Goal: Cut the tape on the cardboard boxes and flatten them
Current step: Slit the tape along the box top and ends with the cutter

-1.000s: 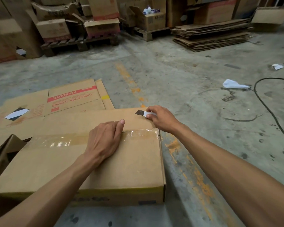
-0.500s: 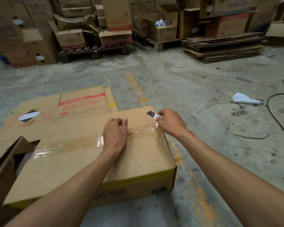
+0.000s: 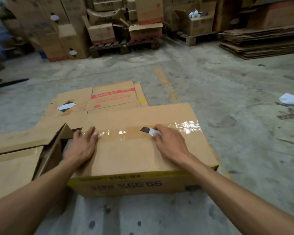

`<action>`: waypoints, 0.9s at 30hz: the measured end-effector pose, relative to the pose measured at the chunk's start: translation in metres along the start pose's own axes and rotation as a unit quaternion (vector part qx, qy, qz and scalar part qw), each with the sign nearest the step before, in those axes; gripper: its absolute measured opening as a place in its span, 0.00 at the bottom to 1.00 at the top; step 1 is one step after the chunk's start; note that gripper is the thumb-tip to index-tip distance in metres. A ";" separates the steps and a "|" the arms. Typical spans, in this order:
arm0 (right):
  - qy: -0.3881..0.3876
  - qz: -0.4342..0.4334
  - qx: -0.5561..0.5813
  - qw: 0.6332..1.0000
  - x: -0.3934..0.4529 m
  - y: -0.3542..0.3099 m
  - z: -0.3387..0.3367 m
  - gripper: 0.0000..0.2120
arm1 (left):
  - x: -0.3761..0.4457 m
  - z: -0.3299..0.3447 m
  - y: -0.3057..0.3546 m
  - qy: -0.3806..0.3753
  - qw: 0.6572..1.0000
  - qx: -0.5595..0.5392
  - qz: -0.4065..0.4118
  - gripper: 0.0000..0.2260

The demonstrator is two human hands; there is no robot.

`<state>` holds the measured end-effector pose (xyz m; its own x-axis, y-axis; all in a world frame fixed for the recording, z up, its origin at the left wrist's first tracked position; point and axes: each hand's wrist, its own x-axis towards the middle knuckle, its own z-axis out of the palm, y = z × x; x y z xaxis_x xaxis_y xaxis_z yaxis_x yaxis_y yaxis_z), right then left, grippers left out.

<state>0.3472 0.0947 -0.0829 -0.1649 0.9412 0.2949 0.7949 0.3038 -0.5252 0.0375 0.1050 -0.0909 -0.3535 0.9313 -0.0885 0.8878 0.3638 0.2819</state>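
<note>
— So why is the left hand (image 3: pixel 82 146) flat on the cardboard box (image 3: pixel 143 150), fingers straight?
— Likely to pin the flap while the tape (image 3: pixel 126 133) gets slit. The box sits on the concrete floor (image 3: pixel 227 92).
— And the right hand (image 3: pixel 170 143)?
— Curled round a small cutter (image 3: pixel 150 131), dark blade laid on the glossy, wrinkled strip along the matte seam.

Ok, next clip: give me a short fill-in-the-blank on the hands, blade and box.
1. The right hand grips a ____ whose tip lies on the tape.
2. The left hand rests flat on the ____.
3. Beyond the box, flattened cardboard lies on the ____.

Missing words: blade; box; floor
</note>
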 end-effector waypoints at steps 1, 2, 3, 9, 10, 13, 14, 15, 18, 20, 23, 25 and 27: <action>0.010 -0.015 -0.021 1.000 -0.001 0.002 0.004 0.09 | -0.002 0.002 -0.001 0.010 1.000 -0.006 0.007 0.29; 0.012 -0.031 -0.045 0.998 -0.001 0.003 0.007 0.09 | -0.005 0.002 0.000 0.017 1.000 -0.008 0.007 0.29; 0.009 -0.038 -0.062 0.997 0.001 0.005 0.008 0.09 | -0.008 0.002 0.004 0.020 1.000 -0.007 0.001 0.28; 0.005 0.026 -0.150 0.988 0.031 0.020 -0.008 0.10 | -0.036 0.005 0.030 -0.006 0.999 -0.024 -0.028 0.30; 0.005 0.037 -0.138 0.990 0.032 0.018 -0.010 0.10 | -0.042 0.006 0.036 -0.014 0.999 -0.023 -0.023 0.30; 0.003 0.060 -0.078 0.995 0.023 0.000 -0.010 0.10 | -0.051 0.010 0.057 -0.038 0.999 -0.022 0.015 0.31; 0.006 0.076 -0.059 0.995 0.017 -0.005 -0.008 0.09 | -0.052 0.013 0.067 -0.060 0.998 -0.026 0.025 0.31; 0.011 0.094 -0.047 0.994 0.010 -0.008 -0.006 0.09 | -0.054 0.016 0.077 -0.086 0.995 -0.032 0.032 0.32; 0.052 0.148 -0.061 0.986 -0.011 0.001 -0.005 0.10 | -0.055 0.017 0.104 -0.119 0.990 -0.036 0.064 0.28; 0.086 0.186 -0.060 0.977 -0.023 0.013 -0.012 0.11 | -0.044 0.011 0.111 -0.082 0.994 -0.011 0.072 0.23; 0.108 0.199 -0.053 0.972 -0.038 0.025 -0.017 0.10 | -0.016 0.006 0.109 -0.032 0.996 0.008 0.085 0.20; 0.120 0.168 -0.090 0.974 -0.048 0.026 -0.012 0.07 | 0.001 0.012 0.105 -0.030 0.994 -0.005 0.108 0.21; 0.136 0.130 -0.124 0.974 -0.053 0.027 -0.004 0.06 | 0.009 0.020 0.100 -0.031 0.988 -0.021 0.150 0.25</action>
<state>0.3796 0.0523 -0.1094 0.1953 0.8969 0.3967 0.9113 -0.0164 -0.4114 0.1289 0.1503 -0.0827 -0.0555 0.9970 -0.0532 0.9366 0.0705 0.3431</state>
